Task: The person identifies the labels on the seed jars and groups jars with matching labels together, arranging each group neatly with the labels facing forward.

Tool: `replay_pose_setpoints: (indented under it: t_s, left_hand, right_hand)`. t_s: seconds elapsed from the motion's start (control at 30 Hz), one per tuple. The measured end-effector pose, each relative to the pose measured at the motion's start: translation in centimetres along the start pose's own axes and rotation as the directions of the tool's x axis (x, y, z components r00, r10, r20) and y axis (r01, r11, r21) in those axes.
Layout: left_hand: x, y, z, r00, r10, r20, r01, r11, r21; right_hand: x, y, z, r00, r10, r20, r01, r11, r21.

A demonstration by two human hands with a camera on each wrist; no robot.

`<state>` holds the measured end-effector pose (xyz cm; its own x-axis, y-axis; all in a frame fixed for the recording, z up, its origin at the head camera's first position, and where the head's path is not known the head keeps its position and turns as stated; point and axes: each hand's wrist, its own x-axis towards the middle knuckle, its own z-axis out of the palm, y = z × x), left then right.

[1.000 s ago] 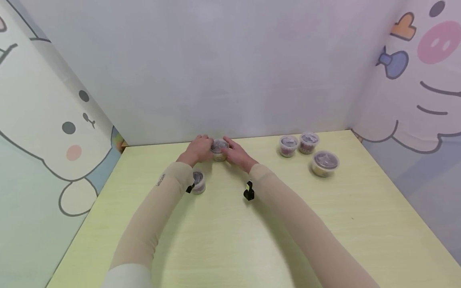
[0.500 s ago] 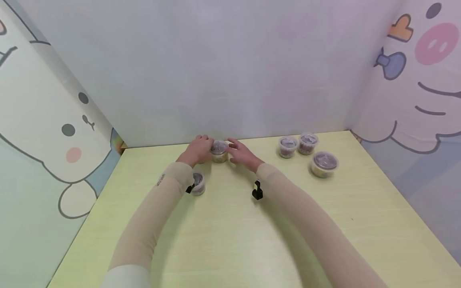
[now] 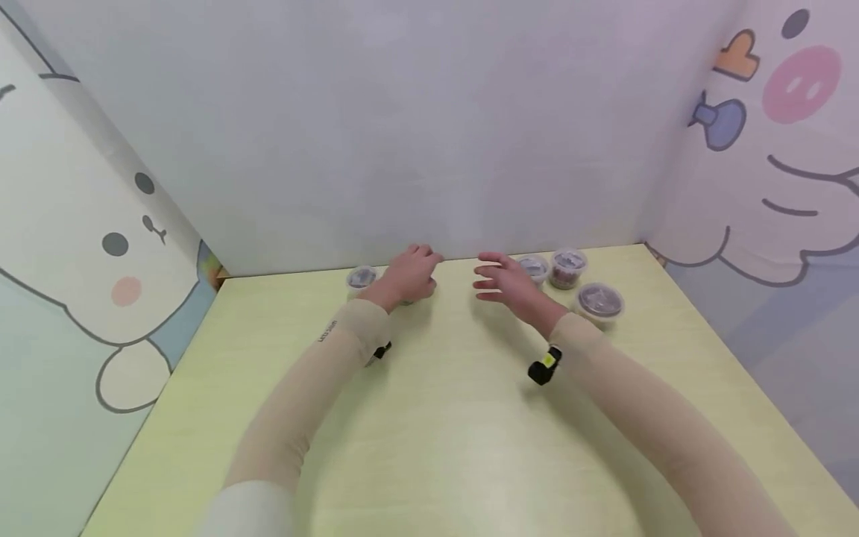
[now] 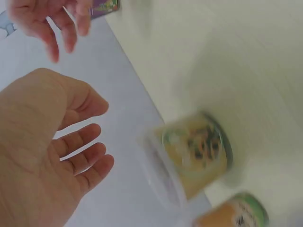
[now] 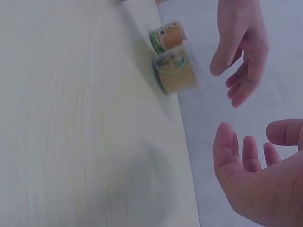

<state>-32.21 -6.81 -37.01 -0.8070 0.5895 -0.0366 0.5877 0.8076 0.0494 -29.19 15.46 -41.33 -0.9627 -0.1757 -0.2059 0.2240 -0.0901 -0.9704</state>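
Observation:
At the back of the table, my left hand (image 3: 409, 274) is raised over a yellowish lidded tub (image 4: 194, 151), which it mostly hides in the head view. The left wrist view shows that hand apart from the tub, its fingers loosely bent around nothing. An orange-sided tub (image 4: 232, 213) stands beside the yellowish one; its lid (image 3: 362, 277) shows left of my left hand. My right hand (image 3: 508, 283) hovers with fingers spread and holds nothing. It partly covers a small clear-lidded tub (image 3: 535, 267) from the head camera.
Another small tub (image 3: 568, 268) with dark reddish contents and a wider lidded tub (image 3: 599, 302) stand at the back right. A further tub is almost hidden below my left wrist. A pale wall (image 3: 429, 149) rises behind the table (image 3: 443, 432).
My right hand has left the side of the yellowish tub and moved right, fingers spreading. My left hand has lifted and shifted right, passing in front of that tub and uncovering the one beside it.

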Motion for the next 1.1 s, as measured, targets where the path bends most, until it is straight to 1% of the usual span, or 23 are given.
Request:
replay_pose_setpoints:
  t_s: [0.07,0.13,0.2,0.3,0.4,0.5,0.57,0.67,0.73,0.8,0.87,0.97,1.03,1.1]
  left_hand:
    - [1.0,0.9,0.6,1.000,0.021,-0.022,-0.022,0.999,-0.046]
    - [2.1,1.8,1.2,0.998,0.035,-0.051,-0.041,0.994,-0.105]
    - [3.4,2.7,2.0,0.995,0.048,-0.083,-0.061,0.985,-0.160]
    - [5.3,4.4,3.3,0.993,0.047,-0.106,-0.071,0.970,-0.233]
    - [7.0,6.1,4.4,0.995,0.026,-0.092,-0.055,0.943,-0.329]
    - [8.2,7.7,5.2,0.998,-0.005,-0.066,-0.026,0.889,-0.458]
    - [9.0,8.5,5.6,0.998,-0.027,-0.062,-0.011,0.837,-0.547]
    - [9.8,9.4,6.2,0.996,-0.069,-0.062,0.010,0.743,-0.669]
    - [10.2,9.8,6.6,0.994,-0.100,-0.046,0.035,0.682,-0.730]
    - [10.5,10.1,6.9,0.992,-0.124,-0.028,0.058,0.642,-0.765]
    - [10.9,10.3,7.0,0.991,-0.136,-0.014,0.074,0.625,-0.777]
    - [11.2,10.4,7.2,0.989,-0.148,0.001,0.093,0.613,-0.785]
    - [11.4,10.4,7.2,0.986,-0.164,0.011,0.109,0.604,-0.789]
    - [11.5,10.5,7.3,0.983,-0.181,0.017,0.122,0.590,-0.798]
  right_hand:
    - [-1.0,0.0,-1.4,0.997,0.019,-0.081,-0.018,1.000,0.019]
    - [-1.8,0.1,-2.5,0.987,0.033,-0.160,-0.028,0.999,0.030]
    - [-2.5,0.2,-3.2,0.974,0.040,-0.225,-0.032,0.999,0.036]
    - [-3.5,0.4,-3.5,0.960,0.062,-0.274,-0.052,0.998,0.043]
    - [-4.4,0.6,-3.6,0.954,0.094,-0.284,-0.076,0.994,0.072]
    - [-4.8,0.9,-3.8,0.954,0.120,-0.275,-0.091,0.989,0.115]
    - [-4.7,1.1,-4.1,0.955,0.132,-0.264,-0.095,0.984,0.148]
    - [-4.3,1.2,-4.6,0.958,0.150,-0.245,-0.106,0.977,0.187]
    - [-3.9,1.3,-4.8,0.956,0.165,-0.243,-0.111,0.969,0.222]
    - [-3.5,1.3,-5.0,0.953,0.166,-0.255,-0.096,0.959,0.266]
    - [-3.1,1.3,-5.2,0.948,0.159,-0.276,-0.070,0.950,0.305]
    - [-2.6,1.4,-5.4,0.947,0.153,-0.283,-0.033,0.922,0.386]
    - [-2.2,1.5,-5.7,0.948,0.169,-0.268,-0.031,0.892,0.451]
    - [-1.8,1.6,-5.9,0.950,0.188,-0.248,-0.036,0.858,0.513]
